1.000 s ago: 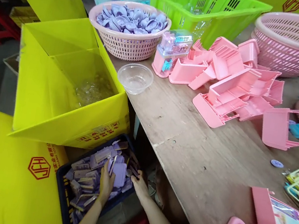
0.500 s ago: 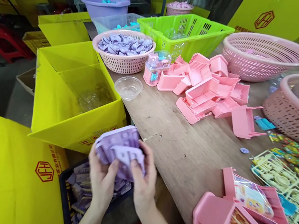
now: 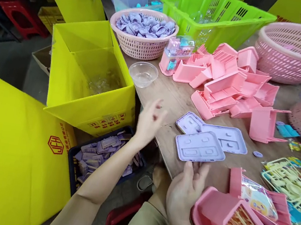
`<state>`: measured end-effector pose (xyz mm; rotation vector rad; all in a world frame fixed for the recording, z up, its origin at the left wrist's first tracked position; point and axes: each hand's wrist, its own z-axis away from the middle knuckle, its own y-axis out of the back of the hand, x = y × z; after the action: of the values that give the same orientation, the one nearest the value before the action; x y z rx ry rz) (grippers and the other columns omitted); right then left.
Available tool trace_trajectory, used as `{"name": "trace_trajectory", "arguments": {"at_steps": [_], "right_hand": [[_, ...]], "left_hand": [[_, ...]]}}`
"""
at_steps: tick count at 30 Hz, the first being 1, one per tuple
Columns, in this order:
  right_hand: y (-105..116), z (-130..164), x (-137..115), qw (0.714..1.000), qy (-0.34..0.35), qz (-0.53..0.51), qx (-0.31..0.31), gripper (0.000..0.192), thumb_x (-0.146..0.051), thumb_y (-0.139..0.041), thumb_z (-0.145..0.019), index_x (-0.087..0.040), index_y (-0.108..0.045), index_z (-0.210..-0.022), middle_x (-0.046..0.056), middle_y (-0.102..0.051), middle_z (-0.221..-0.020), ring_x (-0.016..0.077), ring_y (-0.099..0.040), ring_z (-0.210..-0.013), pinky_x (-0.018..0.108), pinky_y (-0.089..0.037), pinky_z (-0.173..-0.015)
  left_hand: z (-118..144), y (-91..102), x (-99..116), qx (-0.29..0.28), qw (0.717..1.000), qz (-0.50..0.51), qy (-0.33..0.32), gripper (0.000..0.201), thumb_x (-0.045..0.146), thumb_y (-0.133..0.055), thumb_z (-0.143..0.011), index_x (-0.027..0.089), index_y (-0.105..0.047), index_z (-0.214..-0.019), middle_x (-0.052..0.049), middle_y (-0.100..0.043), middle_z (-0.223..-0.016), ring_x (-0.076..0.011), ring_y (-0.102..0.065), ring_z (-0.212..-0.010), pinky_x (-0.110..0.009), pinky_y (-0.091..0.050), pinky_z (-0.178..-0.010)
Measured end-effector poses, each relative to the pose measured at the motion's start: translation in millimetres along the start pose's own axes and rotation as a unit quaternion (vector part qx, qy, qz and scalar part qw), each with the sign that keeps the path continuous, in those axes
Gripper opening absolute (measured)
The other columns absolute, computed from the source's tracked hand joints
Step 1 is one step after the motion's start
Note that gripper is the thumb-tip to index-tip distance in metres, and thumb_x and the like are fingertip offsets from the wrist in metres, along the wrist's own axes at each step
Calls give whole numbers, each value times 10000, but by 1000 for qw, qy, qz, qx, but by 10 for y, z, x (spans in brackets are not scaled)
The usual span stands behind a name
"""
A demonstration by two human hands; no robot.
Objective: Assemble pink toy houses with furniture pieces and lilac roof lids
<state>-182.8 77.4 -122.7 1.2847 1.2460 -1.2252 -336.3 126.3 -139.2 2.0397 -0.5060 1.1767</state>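
Several flat purple plastic panels point(image 3: 200, 147) lie overlapped on the wooden table, their moulded sides facing up. Just below the nearest panel is my right hand point(image 3: 186, 188), palm up with fingers apart and nothing in it. My left hand point(image 3: 150, 124) is over the table's left edge, slightly blurred, fingers spread and holding nothing. Beneath my left forearm, a dark crate point(image 3: 73, 155) holds many more purple panels. A pink plastic case point(image 3: 213, 210) with orange pieces inside stands right of my right hand.
Open yellow boxes point(image 3: 90, 112) stand along the left. Pink trays point(image 3: 224, 86), a clear bowl point(image 3: 143, 75), a basket of purple pieces point(image 3: 140, 46) and a green crate point(image 3: 212, 27) fill the back. Cream parts point(image 3: 285, 179) lie at right.
The purple panels that both hands held over the crate now lie on the table. My hands have let go and moved apart, the right one rightward. The view has shifted too.
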Motion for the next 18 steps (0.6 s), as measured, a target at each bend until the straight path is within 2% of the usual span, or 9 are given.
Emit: {"name": "trace_trajectory", "arguments": {"at_steps": [2,3,4,7,9,12,15,18], "right_hand": [[46,94,-2,1000,-5,11,-13,595,-272,-424,-909,-225,-174,-1447,70,-291,-1475,176,-311,-1336,420,-186,-1126],[68,134,-3,1000,-13,15,-13,597,-271,-423,-910,-226,-171,-1450,67,-290,-1475,178,-300,-1343,423,-176,-1129],[87,164,-4,1000,-23,18,-9,600,-272,-427,-909,-225,-173,-1450,65,-295,-1473,179,-295,-1346,426,-169,-1131],[130,187,-8,999,-48,19,4,597,-275,-442,-901,-221,-202,-1446,70,-335,-1452,194,-326,-1330,440,-186,-1125],[143,156,-11,998,-59,33,18,589,-288,-455,-894,-218,-237,-1436,81,-360,-1436,219,-363,-1307,469,-215,-1110],[135,94,-12,993,-80,70,42,612,-318,-464,-886,-204,-229,-1438,111,-389,-1413,265,-370,-1301,521,-242,-1083],[101,59,-8,993,-77,75,53,604,-295,-457,-886,-205,-227,-1437,125,-409,-1400,279,-358,-1310,535,-269,-1064],[71,57,2,993,-49,91,57,549,-250,-438,-887,-217,-282,-1412,131,-384,-1415,295,-395,-1279,533,-367,-989]], "left_hand": [[171,218,-479,103,986,-86,97,398,324,-353,-938,166,-368,-1303,-71,-541,-1049,-100,-566,-737,-233,-474,-728],[290,322,-757,105,963,-178,173,391,286,-299,-948,154,-340,-1314,-82,-535,-1065,-108,-574,-783,-238,-474,-756],[430,414,-1040,66,928,-275,244,396,255,-286,-943,149,-321,-1324,-91,-531,-1091,-123,-578,-869,-251,-467,-815],[929,589,-1790,-8,882,-339,327,429,189,-481,-825,68,-442,-1234,-176,-555,-1073,-254,-574,-984,-388,-466,-855],[1262,619,-2141,-68,856,-370,355,479,185,-547,-760,93,-475,-1225,-194,-569,-1077,-321,-573,-992,-466,-476,-811],[1621,584,-2484,-144,825,-414,357,523,164,-558,-732,117,-480,-1247,-223,-525,-1212,-377,-518,-1094,-541,-448,-835],[1759,496,-2726,-196,802,-456,333,508,146,-537,-752,100,-486,-1256,-239,-455,-1309,-396,-418,-1211,-573,-385,-915],[1757,370,-2928,-232,783,-493,301,574,159,-556,-763,115,-431,-1322,-238,-322,-1420,-410,-271,-1311,-612,-304,-971]]}}
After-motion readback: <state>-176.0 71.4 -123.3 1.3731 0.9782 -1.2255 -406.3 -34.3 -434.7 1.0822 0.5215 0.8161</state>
